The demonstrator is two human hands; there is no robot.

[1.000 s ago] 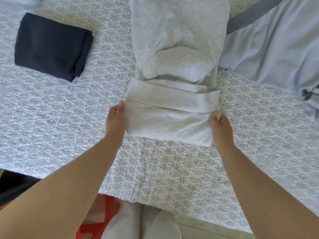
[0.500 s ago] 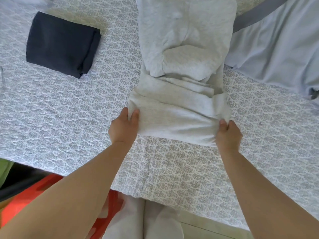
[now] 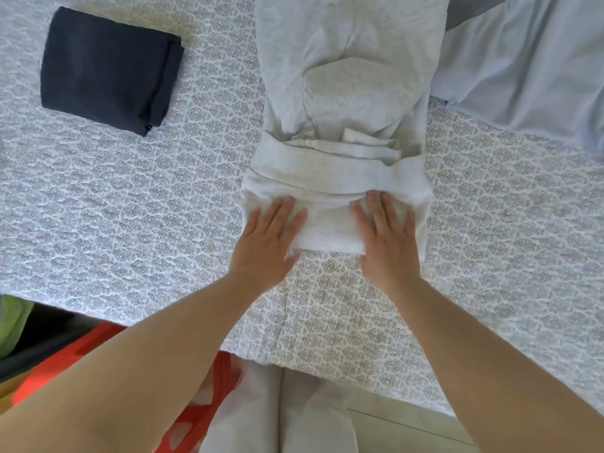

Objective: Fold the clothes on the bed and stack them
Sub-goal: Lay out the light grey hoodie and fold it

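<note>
Surface: patterned bedspread [image 3: 137, 204] covers the bed; its near edge runs diagonally below your forearms, floor beyond it.
Garment: light grey sweatshirt [image 3: 346, 76] lies mid-bed, running away from you, top end cut off by the frame.
Fold: its near end is doubled up into a thick band [image 3: 330, 220] lying on the spread right in front of you; near edge of the band sits between your wrists.
Left hand: your left hand [image 3: 268, 237] lies flat, fingers straight and spread, pressing the band's left part; heel of the palm is off the cloth, on the spread.
Right hand: your right hand [image 3: 385, 237] is flat too, fingers straight, pressing the band's right part. Neither hand grasps anything.
Band edges: left corner sticks out past your left fingers; right side hangs out beyond your right hand.
Left room: wide open spread left of the garment, up to the folded dark navy item [image 3: 108, 67] far left, well apart.
Right room: open spread to the right; pale blue cloth [image 3: 523, 67] bunched at far right, touching the sweatshirt's right edge.
Off bed: red-orange basket [image 3: 196, 416] below the near edge, under your left forearm.
</note>
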